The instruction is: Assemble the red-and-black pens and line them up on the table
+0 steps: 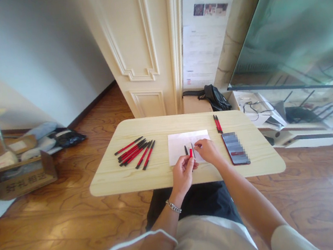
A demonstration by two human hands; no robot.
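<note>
Our left hand (pixel 183 172) pinches a red barrel (pixel 191 153), its long axis pointing nearly straight away from us. Just right of it, a thin dark rod (pixel 193 150) runs about parallel, nearer our right hand (pixel 207 150); those fingers are narrowed beside it, though we cannot tell whether they grip it. Paper (pixel 175 142) lies beneath, with pens (pixel 149 155) to the left.

Red barrel (pixel 191 153) held; black piece (pixel 185 150) beside.
</note>
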